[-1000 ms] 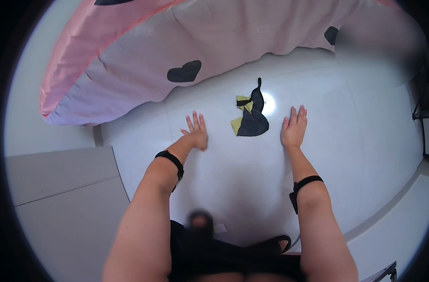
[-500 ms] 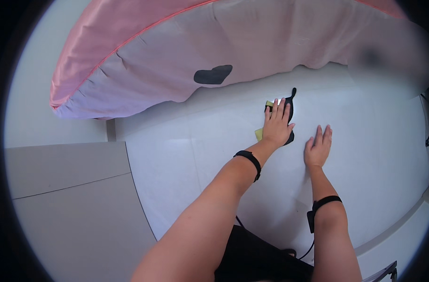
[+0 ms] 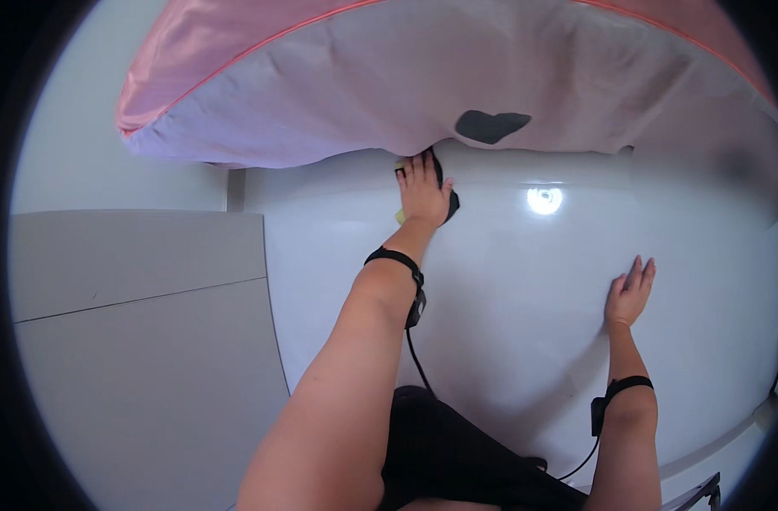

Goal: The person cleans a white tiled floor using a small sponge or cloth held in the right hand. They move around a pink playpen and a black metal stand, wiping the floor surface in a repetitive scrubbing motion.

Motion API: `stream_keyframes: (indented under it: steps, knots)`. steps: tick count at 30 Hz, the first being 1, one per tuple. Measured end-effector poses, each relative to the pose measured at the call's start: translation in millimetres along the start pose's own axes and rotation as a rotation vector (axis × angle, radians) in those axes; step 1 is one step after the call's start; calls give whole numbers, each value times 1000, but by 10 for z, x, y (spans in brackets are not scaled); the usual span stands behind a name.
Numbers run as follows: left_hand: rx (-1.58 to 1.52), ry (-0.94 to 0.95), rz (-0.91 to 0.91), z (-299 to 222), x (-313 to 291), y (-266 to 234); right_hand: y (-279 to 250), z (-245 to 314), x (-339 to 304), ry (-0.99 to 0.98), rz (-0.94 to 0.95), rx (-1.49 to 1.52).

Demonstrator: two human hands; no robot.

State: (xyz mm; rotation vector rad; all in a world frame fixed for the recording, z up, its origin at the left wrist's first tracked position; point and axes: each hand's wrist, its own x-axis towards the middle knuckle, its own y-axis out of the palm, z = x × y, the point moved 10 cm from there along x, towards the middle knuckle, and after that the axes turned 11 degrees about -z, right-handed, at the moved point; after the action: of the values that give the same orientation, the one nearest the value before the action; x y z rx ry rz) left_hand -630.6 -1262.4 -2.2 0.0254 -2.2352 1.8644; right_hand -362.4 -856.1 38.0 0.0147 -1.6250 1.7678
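Observation:
My left hand (image 3: 424, 194) lies flat with its fingers stretched out on top of a black piece with yellow-green parts (image 3: 453, 207). It looks like a cloth or pad; the hand covers most of it, so I cannot tell its exact kind. This piece rests on the white floor (image 3: 508, 281), close to the lower edge of a pink and greyish fabric cover (image 3: 338, 94). Farther right and nearer to me, my right hand (image 3: 631, 300) is braced on the floor, open, with nothing in it.
The hanging fabric cover bears a dark heart-shaped patch (image 3: 493, 126) and spans the far side. A grey cabinet or panel (image 3: 142, 264) stands at left. Black bands with small boxes and cables (image 3: 416, 358) sit on both forearms. Lamplight glints off the floor.
My left hand has slid the black and yellow-green piece leftward and away from me, up to the fabric's edge. The right hand now sits farther right and nearer. The view has shifted too.

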Motion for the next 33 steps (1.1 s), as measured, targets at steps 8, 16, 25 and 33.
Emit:
stream_keyframes:
  steps: [8, 16, 25, 33]
  knots:
    - [135, -185, -25, 1608, -74, -130, 238, -111, -75, 70, 239, -549]
    - [316, -802, 33, 3537, -912, -507, 613, 161, -422, 228, 268, -364]
    - [452, -1265, -52, 3526, -2805, -797, 422, 354, -414, 260, 185, -374]
    - [133, -301, -101, 1416, -985, -431, 380, 509, -384, 271, 189, -329]
